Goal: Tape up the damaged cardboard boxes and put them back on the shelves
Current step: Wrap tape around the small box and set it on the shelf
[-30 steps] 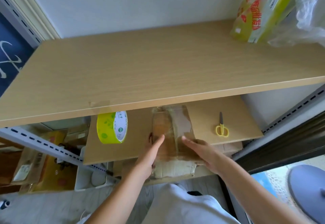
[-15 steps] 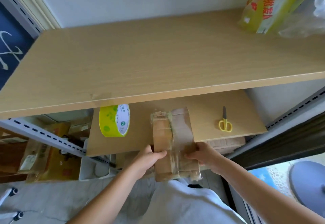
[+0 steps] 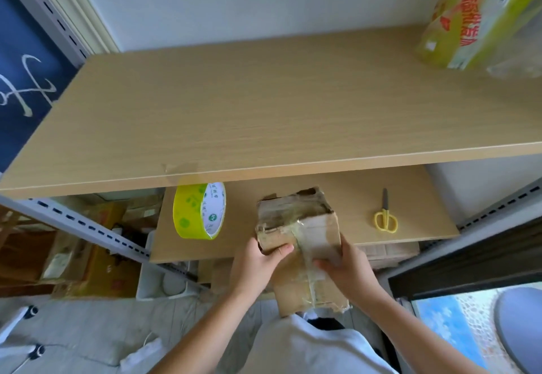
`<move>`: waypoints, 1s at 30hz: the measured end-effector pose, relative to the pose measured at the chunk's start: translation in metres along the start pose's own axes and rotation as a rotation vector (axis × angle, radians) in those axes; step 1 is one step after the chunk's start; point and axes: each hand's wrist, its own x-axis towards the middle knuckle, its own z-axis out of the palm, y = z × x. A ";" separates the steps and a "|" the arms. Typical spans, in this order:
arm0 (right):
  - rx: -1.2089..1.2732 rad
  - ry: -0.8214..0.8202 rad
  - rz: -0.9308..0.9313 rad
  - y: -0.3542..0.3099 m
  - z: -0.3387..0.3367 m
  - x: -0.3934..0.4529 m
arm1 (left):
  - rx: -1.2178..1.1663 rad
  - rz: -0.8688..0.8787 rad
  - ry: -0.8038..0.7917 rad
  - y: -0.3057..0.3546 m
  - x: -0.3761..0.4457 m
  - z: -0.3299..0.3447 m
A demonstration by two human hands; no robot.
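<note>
Head view: we hold a battered cardboard box (image 3: 299, 244) with both hands at the front edge of the lower shelf (image 3: 243, 244).

Our left hand (image 3: 258, 268) grips the box's left side, thumb curled onto its top; our right hand (image 3: 346, 268) clasps the right side, fingers lying over a shiny strip of tape. The box's far end, crumpled and torn, is over the shelf, the near end juts toward us. A yellow-green tape roll (image 3: 199, 215) stands on edge to the left, yellow scissors (image 3: 385, 215) lie well to the right. A yellow packet (image 3: 481, 15) sits on the upper shelf (image 3: 264, 109).
</note>
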 end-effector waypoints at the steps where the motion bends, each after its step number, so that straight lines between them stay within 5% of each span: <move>1: -0.002 0.040 0.000 0.000 0.000 -0.005 | 0.028 0.010 0.054 0.001 -0.006 0.003; 10: 0.035 0.038 -0.143 -0.037 -0.021 -0.013 | 0.092 0.109 0.173 0.009 -0.019 0.002; 12: 0.099 -0.038 -0.080 -0.040 -0.027 -0.015 | 0.056 0.160 0.078 0.008 -0.019 -0.004; 14: 0.369 -0.179 0.114 -0.047 -0.041 -0.016 | -0.125 0.161 -0.087 0.013 -0.021 -0.016; 18: 0.597 -0.238 0.345 -0.073 -0.058 -0.008 | -0.791 -0.269 -0.208 0.039 -0.024 -0.018; 23: 0.536 -0.043 0.361 -0.087 -0.036 -0.013 | -0.604 -0.224 -0.084 0.043 -0.026 -0.004; 30: 0.520 -0.049 0.311 -0.084 -0.031 -0.023 | -0.477 -0.114 -0.126 0.030 -0.034 -0.006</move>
